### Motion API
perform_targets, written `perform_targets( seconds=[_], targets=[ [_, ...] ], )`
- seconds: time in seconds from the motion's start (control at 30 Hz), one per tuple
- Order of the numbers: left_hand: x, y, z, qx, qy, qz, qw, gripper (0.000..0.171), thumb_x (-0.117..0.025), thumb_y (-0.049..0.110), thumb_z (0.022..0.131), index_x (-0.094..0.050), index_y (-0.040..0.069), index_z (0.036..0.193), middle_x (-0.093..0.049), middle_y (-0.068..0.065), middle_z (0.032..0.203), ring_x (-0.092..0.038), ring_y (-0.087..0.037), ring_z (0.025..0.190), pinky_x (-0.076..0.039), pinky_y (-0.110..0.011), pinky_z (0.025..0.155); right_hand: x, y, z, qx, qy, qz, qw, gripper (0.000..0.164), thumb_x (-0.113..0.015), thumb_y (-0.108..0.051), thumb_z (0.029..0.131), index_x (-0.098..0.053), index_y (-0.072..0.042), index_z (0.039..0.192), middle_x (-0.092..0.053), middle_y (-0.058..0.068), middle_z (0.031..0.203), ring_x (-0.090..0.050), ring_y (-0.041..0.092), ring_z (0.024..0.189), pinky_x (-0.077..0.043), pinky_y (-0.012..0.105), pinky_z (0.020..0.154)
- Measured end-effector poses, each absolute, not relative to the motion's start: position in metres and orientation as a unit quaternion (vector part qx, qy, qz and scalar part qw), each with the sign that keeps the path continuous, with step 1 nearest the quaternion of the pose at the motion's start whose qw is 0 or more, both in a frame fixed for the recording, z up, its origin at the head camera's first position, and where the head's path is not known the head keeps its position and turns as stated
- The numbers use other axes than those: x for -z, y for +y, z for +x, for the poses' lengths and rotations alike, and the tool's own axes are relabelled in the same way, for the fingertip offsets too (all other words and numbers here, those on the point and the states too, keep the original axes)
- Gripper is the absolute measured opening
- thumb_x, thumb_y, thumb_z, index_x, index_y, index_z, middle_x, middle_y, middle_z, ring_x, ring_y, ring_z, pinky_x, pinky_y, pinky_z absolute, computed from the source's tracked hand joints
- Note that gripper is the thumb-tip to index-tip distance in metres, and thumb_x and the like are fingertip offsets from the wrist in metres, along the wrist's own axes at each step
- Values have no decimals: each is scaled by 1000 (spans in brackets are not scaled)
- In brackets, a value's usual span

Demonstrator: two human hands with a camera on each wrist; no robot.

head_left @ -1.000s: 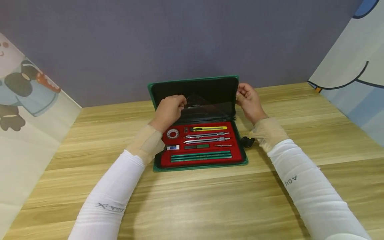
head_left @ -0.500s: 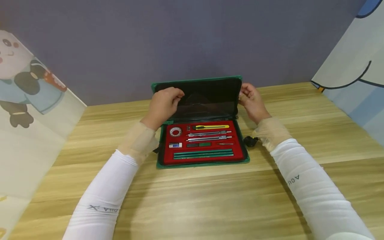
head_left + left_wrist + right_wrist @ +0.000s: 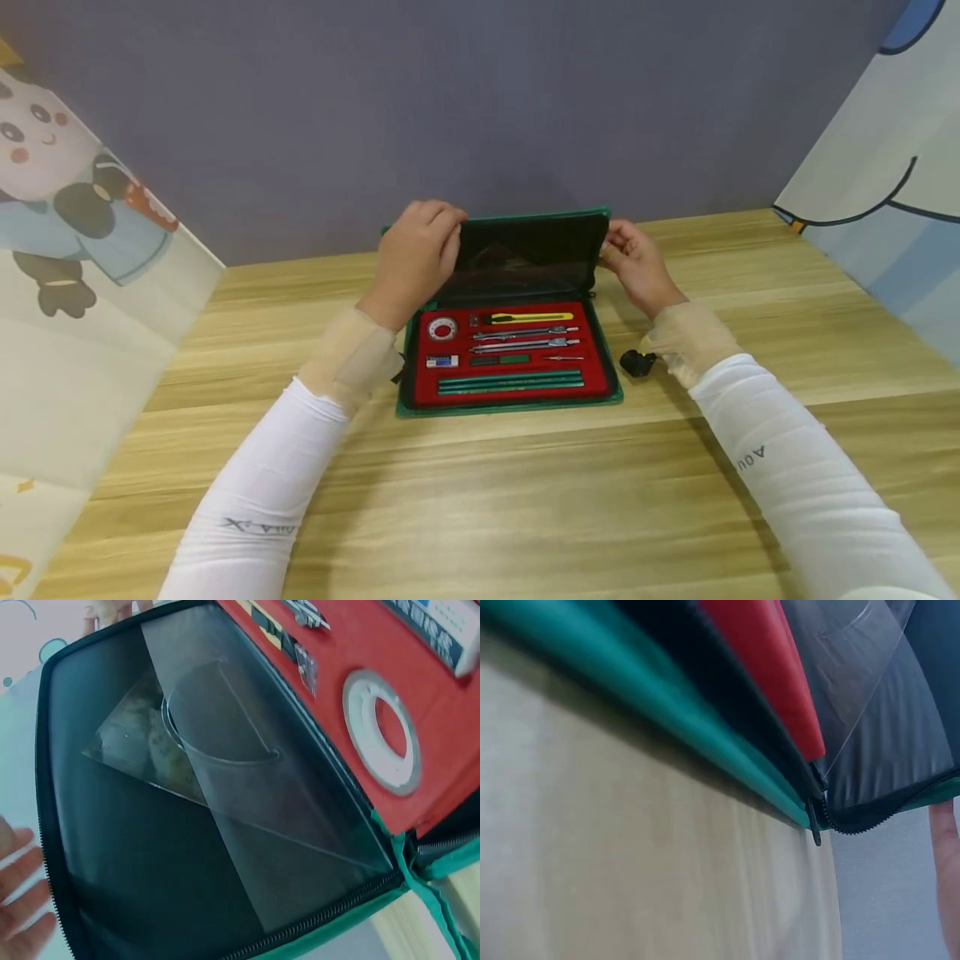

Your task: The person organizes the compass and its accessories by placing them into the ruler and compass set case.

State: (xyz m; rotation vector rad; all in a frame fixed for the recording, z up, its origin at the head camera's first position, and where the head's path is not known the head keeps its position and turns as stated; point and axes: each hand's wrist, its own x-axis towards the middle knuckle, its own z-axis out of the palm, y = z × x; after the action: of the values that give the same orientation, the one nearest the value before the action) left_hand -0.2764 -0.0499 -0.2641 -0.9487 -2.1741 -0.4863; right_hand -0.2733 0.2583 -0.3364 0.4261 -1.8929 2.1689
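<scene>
A green zip case [image 3: 510, 411], a drawing-instrument set, lies unfolded on the table with its black-lined lid [image 3: 532, 250] raised. My left hand [image 3: 420, 258] reaches over the lid's top edge near its left corner. In the left wrist view, the left fingers [image 3: 22, 892] are extended right by the zipper edge. My right hand [image 3: 636, 262] holds the lid's right edge, fingers bent; one finger [image 3: 945, 862] shows behind it in the right wrist view. A clear set square [image 3: 172, 757] sits in the lid's transparent pocket. The red insert [image 3: 517, 400] holds two compasses, a yellow utility knife [image 3: 531, 318] and green pencils [image 3: 510, 382].
Also in the insert are a round white ring [image 3: 442, 328], an eraser [image 3: 442, 361] and small green pieces [image 3: 514, 359]. A small black object [image 3: 637, 362] is beside the right wrist. A grey wall [image 3: 480, 108] rises behind the wooden table [image 3: 510, 500].
My left hand has moved from the pocket in the lid up to the lid's top edge. The lid has tipped slightly forward, and the right hand stays at its right edge.
</scene>
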Motion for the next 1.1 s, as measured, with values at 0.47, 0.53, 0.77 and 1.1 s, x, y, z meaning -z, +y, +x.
perform_targets(
  seconds=[0.47, 0.53, 0.77, 1.1],
  targets=[
    [254, -49, -255, 192, -911, -315, 185, 26, -46, 18, 98, -68, 7, 104, -68, -9, 100, -62, -22, 73, -52, -36, 66, 338, 269, -256, -707, -689, 138, 84, 24, -51, 7, 92, -65, -12, 94, -69, -6, 91, -63, 6, 87, -51, 19, 81],
    [253, -49, -250, 184, -916, -315, 168, 27, -47, 23, 99, -68, 8, 104, -68, -8, 100, -63, -21, 75, -52, -37, 69, 339, 272, -252, -733, -661, 143, 69, 26, -51, 10, 91, -66, -12, 92, -69, -5, 89, -63, 7, 86, -51, 18, 81],
    [254, -47, -232, 170, -921, -320, 142, 34, -41, 22, 101, -54, 11, 72, -47, -3, 62, -42, -18, 54, -36, -30, 53, 338, 281, -247, -753, -647, 114, 36, 27, -45, 12, 91, -64, -3, 103, -67, -2, 91, -61, 8, 87, -51, 19, 82],
    [258, -43, -212, 129, -923, -345, 110, 23, -45, 15, 98, -68, 9, 96, -65, -4, 88, -61, -18, 75, -51, -33, 64, 336, 285, -254, -478, -875, 7, -72, 44, -43, 18, 83, -50, 11, 126, -57, 22, 116, -57, 8, 86, -48, 17, 69]
  ],
)
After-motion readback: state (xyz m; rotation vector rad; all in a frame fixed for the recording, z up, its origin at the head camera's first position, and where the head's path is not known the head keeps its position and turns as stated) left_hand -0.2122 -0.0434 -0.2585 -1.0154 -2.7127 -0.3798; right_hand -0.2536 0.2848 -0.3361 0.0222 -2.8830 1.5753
